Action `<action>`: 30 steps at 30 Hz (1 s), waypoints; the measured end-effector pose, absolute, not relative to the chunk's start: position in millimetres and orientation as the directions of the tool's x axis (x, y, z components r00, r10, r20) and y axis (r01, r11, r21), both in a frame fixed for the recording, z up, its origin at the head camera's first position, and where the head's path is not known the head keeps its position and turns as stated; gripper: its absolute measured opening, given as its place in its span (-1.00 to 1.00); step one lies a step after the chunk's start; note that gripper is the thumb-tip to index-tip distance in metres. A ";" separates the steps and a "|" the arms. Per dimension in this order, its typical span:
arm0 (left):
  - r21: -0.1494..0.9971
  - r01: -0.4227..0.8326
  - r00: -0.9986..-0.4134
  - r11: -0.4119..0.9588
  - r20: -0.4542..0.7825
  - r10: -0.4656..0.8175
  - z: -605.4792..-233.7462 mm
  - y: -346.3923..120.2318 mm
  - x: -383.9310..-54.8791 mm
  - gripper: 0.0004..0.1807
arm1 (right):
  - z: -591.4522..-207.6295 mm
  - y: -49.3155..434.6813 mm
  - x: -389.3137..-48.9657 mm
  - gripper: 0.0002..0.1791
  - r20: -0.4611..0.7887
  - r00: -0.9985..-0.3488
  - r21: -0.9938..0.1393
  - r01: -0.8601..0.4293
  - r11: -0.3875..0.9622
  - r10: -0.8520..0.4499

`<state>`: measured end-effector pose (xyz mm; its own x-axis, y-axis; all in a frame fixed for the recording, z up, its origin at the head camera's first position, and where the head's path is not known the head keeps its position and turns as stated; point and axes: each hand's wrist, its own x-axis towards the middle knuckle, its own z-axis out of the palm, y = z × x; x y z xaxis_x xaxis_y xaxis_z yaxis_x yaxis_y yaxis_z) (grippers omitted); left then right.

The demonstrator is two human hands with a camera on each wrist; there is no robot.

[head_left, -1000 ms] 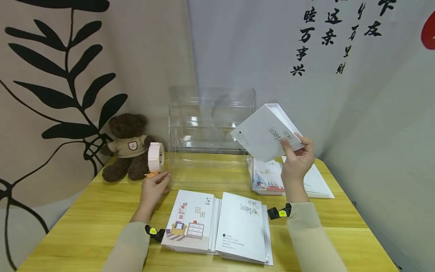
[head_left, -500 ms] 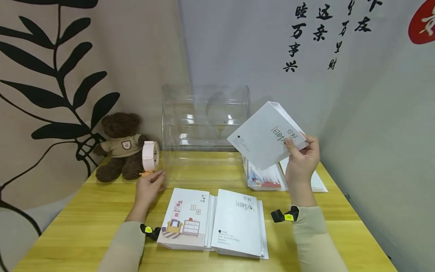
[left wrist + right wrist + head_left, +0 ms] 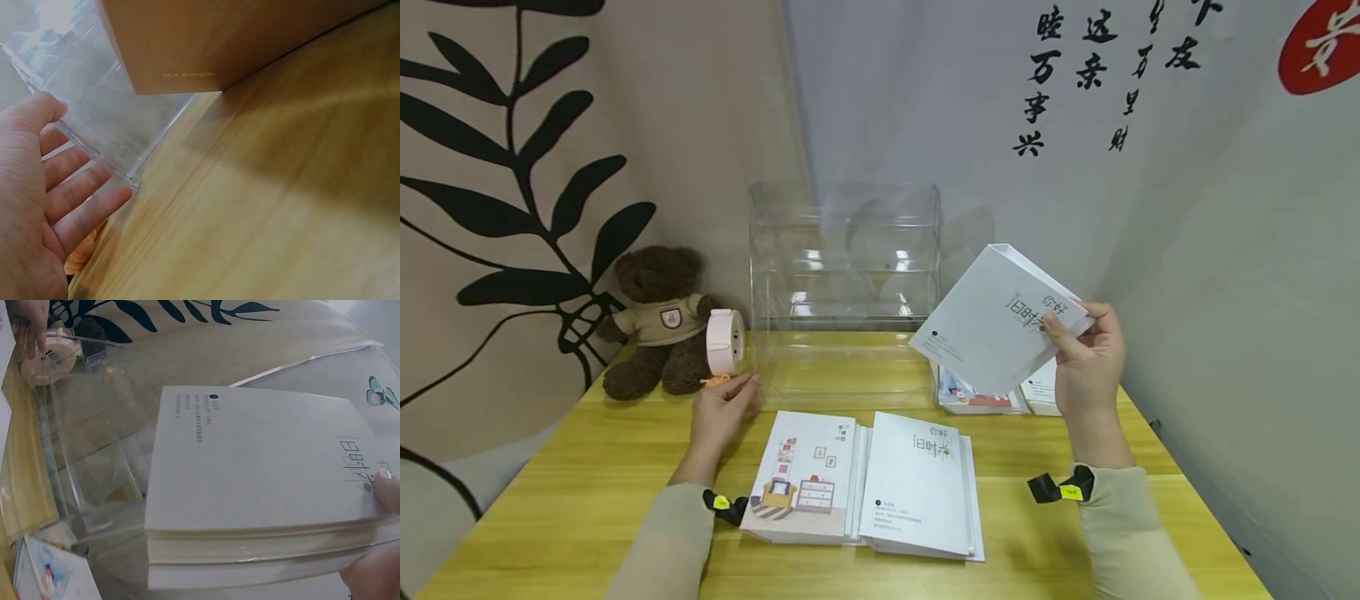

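Note:
My right hand (image 3: pixel 1092 367) holds a thick white book (image 3: pixel 992 321) by its right end, thumb on the lettered cover. Tilted, the book is raised over the table's back right; in the right wrist view its layered edge (image 3: pixel 262 553) faces the camera. My left hand (image 3: pixel 724 417) is at the lower left front corner of a clear plastic rack (image 3: pixel 846 367). In the left wrist view the fingers (image 3: pixel 87 215) are fairly straight, fingertips right at the rack's edge. The rack's tiers hold no books.
White books (image 3: pixel 917 483) lie side by side at the front centre, one with a furniture drawing (image 3: pixel 805 475). More books (image 3: pixel 977 393) lie right of the rack. A brown teddy bear (image 3: pixel 658 325) and a round pink object (image 3: pixel 725 342) stand left of it.
My right hand has shifted right and a little down with the book, which still overlaps the back books. My left hand stays at the rack's corner. The head view has shifted slightly.

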<state>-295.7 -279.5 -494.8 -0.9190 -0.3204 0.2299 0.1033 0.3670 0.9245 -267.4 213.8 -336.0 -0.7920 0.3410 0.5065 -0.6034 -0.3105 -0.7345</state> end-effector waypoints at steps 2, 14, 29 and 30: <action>0.926 0.095 -0.920 0.364 0.221 -0.324 -495.1 -279.7 -295.2 -0.50 | -338.4 220.0 -266.3 -0.76 0.486 -0.807 -0.753 -0.581 -0.307 0.334; 0.926 0.087 -0.924 0.367 0.213 -0.319 -494.5 -279.3 -295.8 -0.44 | -353.7 259.8 -266.3 -0.80 0.307 -0.927 -0.854 -0.369 -0.368 0.217; 0.923 0.044 -0.927 0.382 0.180 -0.329 -492.6 -279.7 -296.1 -0.40 | -375.3 285.7 -269.0 -0.84 0.170 -0.985 -0.963 -0.163 -0.216 -0.013; 0.923 0.045 -0.928 0.381 0.180 -0.326 -492.8 -278.9 -295.2 -0.40 | -381.3 290.5 -267.5 -0.84 0.142 -0.989 -0.969 -0.131 -0.209 -0.039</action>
